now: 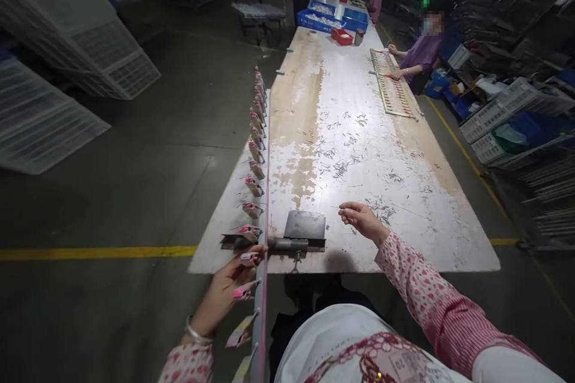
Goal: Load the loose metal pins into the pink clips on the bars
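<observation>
A long narrow bar (266,191) runs lengthwise along the left part of the table, carrying a row of small pink-and-cream pieces (252,209) on its left side. My left hand (227,290) is closed at the bar's near part, with thumb and fingers around one pink-and-cream piece (249,257). Over the table to the right, my right hand (363,221) pinches a thin metal pin (335,208) that points left. Between the hands a dark metal bracket (305,225) with a clamp screw sits at the table's near edge, under the bar.
Many loose thin pins (341,167) lie scattered on the worn white table (287,125). At the right edge a co-worker (420,54) handles a frame (395,93) strung with small pieces. Blue bins (321,23) and a red tray (342,37) stand farther back.
</observation>
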The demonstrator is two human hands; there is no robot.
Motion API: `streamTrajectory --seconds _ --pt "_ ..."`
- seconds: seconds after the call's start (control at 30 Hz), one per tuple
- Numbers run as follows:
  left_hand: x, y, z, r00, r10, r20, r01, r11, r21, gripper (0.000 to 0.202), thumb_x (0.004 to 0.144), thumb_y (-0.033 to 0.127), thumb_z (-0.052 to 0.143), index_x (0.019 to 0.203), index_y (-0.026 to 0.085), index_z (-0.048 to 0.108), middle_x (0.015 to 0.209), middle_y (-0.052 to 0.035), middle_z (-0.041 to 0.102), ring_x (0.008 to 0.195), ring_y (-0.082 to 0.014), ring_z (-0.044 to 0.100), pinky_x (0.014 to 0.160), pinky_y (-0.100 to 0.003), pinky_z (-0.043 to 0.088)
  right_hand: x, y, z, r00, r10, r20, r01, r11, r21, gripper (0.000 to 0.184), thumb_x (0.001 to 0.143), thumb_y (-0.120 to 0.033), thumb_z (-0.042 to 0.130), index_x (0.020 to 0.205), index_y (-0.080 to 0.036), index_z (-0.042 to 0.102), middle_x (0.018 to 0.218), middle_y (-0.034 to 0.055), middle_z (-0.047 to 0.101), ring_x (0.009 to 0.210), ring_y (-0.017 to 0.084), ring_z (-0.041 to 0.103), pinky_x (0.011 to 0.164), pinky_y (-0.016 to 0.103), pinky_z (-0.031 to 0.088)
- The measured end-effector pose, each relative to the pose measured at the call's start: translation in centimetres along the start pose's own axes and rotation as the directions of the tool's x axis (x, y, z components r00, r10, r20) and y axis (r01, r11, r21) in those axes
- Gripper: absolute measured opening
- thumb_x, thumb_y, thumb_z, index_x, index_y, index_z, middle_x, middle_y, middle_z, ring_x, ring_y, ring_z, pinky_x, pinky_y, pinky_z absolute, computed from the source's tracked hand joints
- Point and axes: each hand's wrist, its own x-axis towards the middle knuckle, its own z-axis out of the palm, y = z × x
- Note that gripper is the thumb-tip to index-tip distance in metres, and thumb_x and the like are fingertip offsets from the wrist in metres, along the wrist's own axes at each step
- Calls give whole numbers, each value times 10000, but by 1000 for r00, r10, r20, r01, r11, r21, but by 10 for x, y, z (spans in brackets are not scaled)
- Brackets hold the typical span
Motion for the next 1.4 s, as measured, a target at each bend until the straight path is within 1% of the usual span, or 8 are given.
streamTrajectory --seconds 0.17,0.37,0.43,0.53,0.63,0.73,1.1,1.4 --pt "1 -10 1 997 74 22 -76 993 91 309 670 354 748 901 155 699 1074 -146 694 1006 -278 648 866 -361 533 -24 -20 66 973 -115 202 137 985 -101 296 751 -426 718 786 -134 682 569 -17 575 475 72 484 470 210 403" --pt "-3 -4 13 987 161 1 -160 976 146 315 727 293 668 995 133 708 1061 -146 695 996 -283 650 802 -358 559 -40 -39 131 897 -177 405 296 921 -253 316 815 -473 638 837 -160 675 682 21 642 572 113 583 535 231 478" --pt "-3 -3 15 981 195 4 -193 968 159 320 739 289 661 1006 120 712 1046 -149 702 973 -284 658 804 -371 559 -42 -43 147 862 -256 438 423 840 -340 298 851 -453 599 856 -164 675 683 24 655 564 114 588 539 231 478" --pt "-1 -5 16 971 241 -8 -235 953 189 309 758 286 645 1006 117 721 1033 -143 714 942 -277 669 815 -380 557 -43 -48 164 761 -404 508 638 608 -473 278 908 -401 530 865 -172 681 734 42 687 634 128 613 597 241 475" --pt "0 -9 15 967 253 -28 -241 945 223 318 758 291 648 1024 134 727 1044 -128 723 919 -272 676 803 -382 559 -43 -49 176 665 -486 568 747 413 -521 269 939 -364 485 877 -183 675 783 54 702 695 140 627 652 253 471" --pt "1 -11 14 958 286 -22 -271 926 264 326 766 276 641 1046 131 726 1052 -128 724 886 -263 684 810 -378 548 -43 -48 182 621 -502 602 779 313 -543 250 951 -338 471 898 -187 663 782 52 689 702 140 616 657 251 459" --pt "1 -6 15 938 347 6 -330 884 330 300 792 268 626 1045 138 722 882 -86 740 759 -206 667 707 -290 521 -45 -52 191 551 -463 694 817 132 -561 251 972 -305 426 953 -185 645 792 58 641 728 151 566 662 264 419" --pt "1 0 15 948 317 -14 -296 900 319 172 744 292 655 793 145 731 700 -50 692 705 -204 638 687 -289 510 -47 -58 195 544 -427 723 811 44 -584 257 971 -321 432 930 -192 651 793 63 635 744 159 559 671 268 408"
